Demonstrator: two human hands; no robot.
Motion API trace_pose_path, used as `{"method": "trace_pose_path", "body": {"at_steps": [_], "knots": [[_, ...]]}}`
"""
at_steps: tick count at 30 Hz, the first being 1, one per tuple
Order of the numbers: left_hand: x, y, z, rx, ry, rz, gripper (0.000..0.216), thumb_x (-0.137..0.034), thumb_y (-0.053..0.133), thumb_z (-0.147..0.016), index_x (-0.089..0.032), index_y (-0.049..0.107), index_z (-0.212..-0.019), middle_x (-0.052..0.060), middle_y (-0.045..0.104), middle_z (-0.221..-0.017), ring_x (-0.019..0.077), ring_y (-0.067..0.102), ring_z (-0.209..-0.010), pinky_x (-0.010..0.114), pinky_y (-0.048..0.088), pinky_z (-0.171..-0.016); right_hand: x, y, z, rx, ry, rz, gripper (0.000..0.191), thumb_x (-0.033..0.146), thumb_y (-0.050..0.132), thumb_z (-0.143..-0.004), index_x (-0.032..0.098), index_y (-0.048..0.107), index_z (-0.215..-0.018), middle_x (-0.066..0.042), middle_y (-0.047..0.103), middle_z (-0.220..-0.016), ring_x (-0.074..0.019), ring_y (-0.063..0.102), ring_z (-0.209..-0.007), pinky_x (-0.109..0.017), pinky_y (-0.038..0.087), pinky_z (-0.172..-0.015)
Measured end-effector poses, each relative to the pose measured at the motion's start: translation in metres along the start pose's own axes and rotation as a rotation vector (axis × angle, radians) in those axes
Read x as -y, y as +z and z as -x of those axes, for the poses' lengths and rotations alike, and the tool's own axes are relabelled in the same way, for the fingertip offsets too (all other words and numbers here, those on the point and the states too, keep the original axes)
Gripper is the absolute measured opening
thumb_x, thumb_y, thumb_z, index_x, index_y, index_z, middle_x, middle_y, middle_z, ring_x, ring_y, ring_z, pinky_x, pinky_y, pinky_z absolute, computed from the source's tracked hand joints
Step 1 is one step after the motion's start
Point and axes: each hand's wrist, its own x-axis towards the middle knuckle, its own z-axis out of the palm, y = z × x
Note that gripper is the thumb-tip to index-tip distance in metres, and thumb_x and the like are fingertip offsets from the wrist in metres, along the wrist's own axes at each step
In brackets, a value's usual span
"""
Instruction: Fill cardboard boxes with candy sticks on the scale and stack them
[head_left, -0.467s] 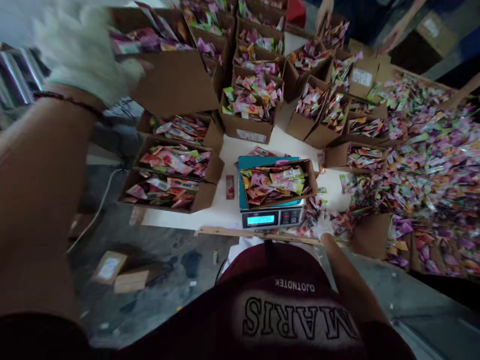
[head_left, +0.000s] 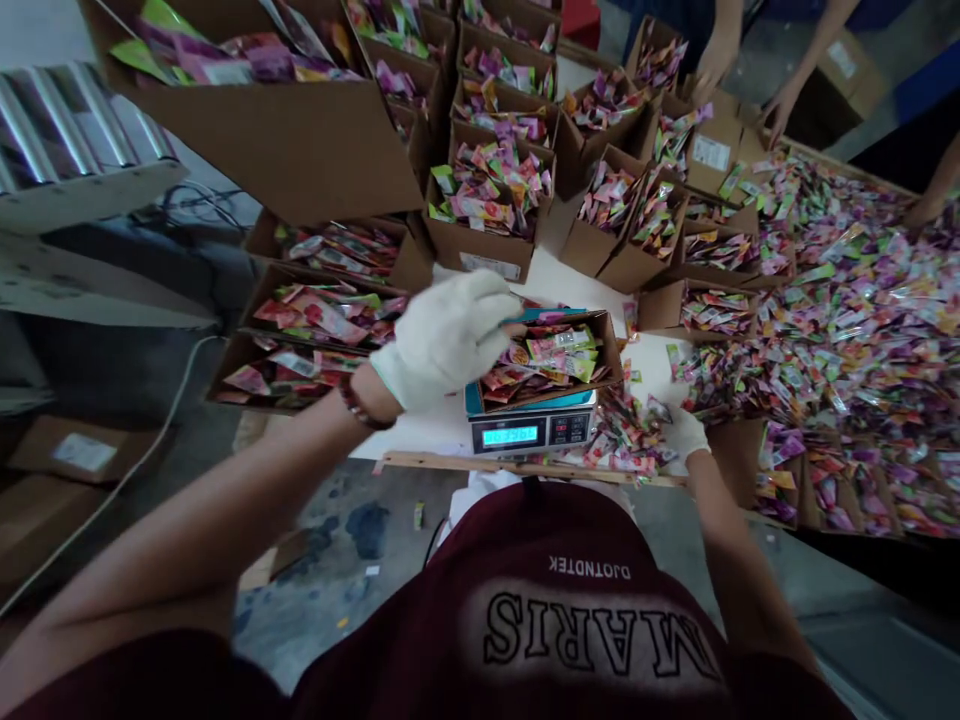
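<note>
Cardboard boxes (head_left: 480, 240) of sachets (head_left: 487, 185) are crowded on a white worktop (head_left: 559, 275). At its near edge a box (head_left: 551, 365) is set on a scale (head_left: 532, 432), its long axis running left to right. The left hand (head_left: 450, 335) is seen at the box's left rim, fingers (head_left: 499, 300) curled together. It lies nearer than the right hand (head_left: 684, 432), whose fingers are sunk in loose sachets (head_left: 630, 440) right of the scale; whether they are spread or closed cannot be told.

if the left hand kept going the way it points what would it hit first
Most likely the cardboard box on the scale; the left hand points at its left rim, though depth is unclear.
</note>
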Motion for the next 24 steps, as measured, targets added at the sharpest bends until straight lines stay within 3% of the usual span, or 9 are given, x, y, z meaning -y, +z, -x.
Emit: {"method": "trace_pose_path", "body": {"at_steps": [5,8,10,13,15,18,21,24], "knots": [[-0.051,0.043,0.006,-0.105,0.094,0.326,0.027,-0.034,0.054,-0.101,-0.017,0.07,-0.115,0.012,0.07,-0.119,0.0221,0.069,-0.103,0.036,0.058,-0.087,-0.013,-0.021,0.011,0.085,-0.026,-0.206,0.014,0.028,0.063,-0.085,0.017,0.068,-0.09,0.001,0.066,-0.076,-0.0144,0.058,-0.067,-0.027,0.052,-0.066],[-0.082,0.061,0.0,-0.075,0.122,0.479,0.044,-0.039,0.067,-0.094,-0.015,0.061,-0.131,0.015,0.068,-0.127,0.0255,0.068,-0.11,0.038,0.058,-0.09,0.015,-0.033,0.014,0.164,-0.251,-0.382,0.027,0.02,0.057,-0.072,0.017,0.07,-0.095,0.001,0.067,-0.078,-0.0152,0.058,-0.071,-0.027,0.051,-0.071],[-0.093,0.064,-0.005,-0.037,0.118,0.592,0.038,-0.034,0.07,-0.091,-0.014,0.063,-0.124,0.011,0.072,-0.114,0.023,0.068,-0.1,0.036,0.056,-0.087,0.042,-0.037,0.011,0.184,-0.411,-0.39,0.037,0.017,0.056,-0.069,0.017,0.071,-0.103,-0.001,0.07,-0.086,-0.0162,0.06,-0.078,-0.027,0.05,-0.077],[-0.088,0.055,-0.008,0.008,0.025,0.748,0.008,-0.021,0.061,-0.092,-0.016,0.066,-0.092,0.002,0.068,-0.084,0.0147,0.063,-0.078,0.028,0.051,-0.076,0.074,-0.039,0.0,0.225,-0.536,-0.4,0.033,0.019,0.057,-0.074,0.017,0.07,-0.104,-0.001,0.07,-0.087,-0.0158,0.059,-0.077,-0.027,0.049,-0.076],[-0.076,0.043,-0.005,0.038,-0.066,0.831,0.012,-0.021,0.058,-0.091,-0.016,0.063,-0.082,0.0,0.064,-0.076,0.012,0.057,-0.071,0.025,0.047,-0.07,0.086,-0.038,-0.008,0.209,-0.548,-0.439,0.029,0.022,0.057,-0.076,0.017,0.069,-0.102,-0.001,0.068,-0.086,-0.0158,0.059,-0.077,-0.027,0.048,-0.074],[-0.061,0.03,0.001,0.038,-0.209,0.988,0.016,-0.032,0.064,-0.09,-0.017,0.059,-0.089,-0.001,0.062,-0.077,0.0106,0.054,-0.067,0.024,0.045,-0.063,0.097,-0.034,-0.02,0.151,-0.535,-0.48,0.029,0.025,0.06,-0.079,0.017,0.068,-0.106,-0.002,0.067,-0.093,-0.0171,0.06,-0.084,-0.028,0.048,-0.078],[-0.057,0.03,0.003,0.054,-0.249,1.074,0.03,-0.035,0.074,-0.081,-0.018,0.057,-0.1,0.0,0.065,-0.084,0.0115,0.056,-0.07,0.024,0.048,-0.065,0.112,-0.033,-0.029,0.155,-0.557,-0.427,0.026,0.028,0.066,-0.08,0.018,0.064,-0.104,0.0,0.064,-0.089,-0.0154,0.056,-0.08,-0.027,0.045,-0.075],[-0.059,0.033,0.005,0.044,-0.287,1.016,0.02,-0.031,0.07,-0.081,-0.018,0.059,-0.09,-0.001,0.062,-0.078,0.0118,0.056,-0.071,0.023,0.048,-0.065,0.125,-0.034,-0.036,0.195,-0.617,-0.421,0.023,0.033,0.071,-0.08,0.018,0.06,-0.094,0.002,0.059,-0.084,-0.0129,0.05,-0.074,-0.025,0.041,-0.07]]}}
